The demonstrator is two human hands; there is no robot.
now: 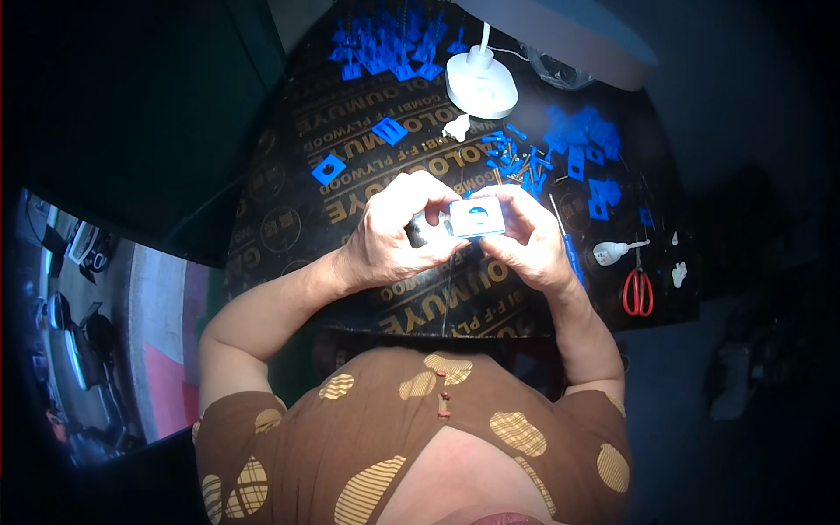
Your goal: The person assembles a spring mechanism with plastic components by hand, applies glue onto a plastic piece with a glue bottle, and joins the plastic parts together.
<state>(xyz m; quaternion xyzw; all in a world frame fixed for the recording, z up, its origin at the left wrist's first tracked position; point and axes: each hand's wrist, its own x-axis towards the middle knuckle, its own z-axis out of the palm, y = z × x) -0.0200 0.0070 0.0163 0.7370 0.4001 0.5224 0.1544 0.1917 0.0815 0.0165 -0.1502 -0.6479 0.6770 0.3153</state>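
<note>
Closest in, at six o'clock, it's the short-sleeved brown shirt with tan patches (367,486), then the near edge of the black table with golden printing (367,306). Both bare hands meet over it! The left hand (392,232) comes from nine o'clock, thumb and finger pinching the pale-faced, blue-edged rectangular piece with a round opening (467,229). Something greyish sits in that hand's curl; I can't tell what. The right hand (538,243) closes from three o'clock, thumb below, forefinger above, pinching the same piece, which sits at the centre of this clock, in the brightest light.

Best play here, I'd judge: grip by the edges, keep fingertips off the opening, press evenly from both sides, and tip the face slightly so glare doesn't hide the detail.

At four o'clock lie the thin screwdriver with a blue handle (570,254), the small white nozzle bottle (610,254) and the red-handled scissors (639,293). Farther out, a flat blue square with a round hole (339,163) waits towards ten, a heap of small blue and metallic pins (525,166) at one, stacked blue plates (582,131) at two. Farthest: the white lamp base (481,92) at twelve, upright blue parts (385,48) at eleven.
</note>
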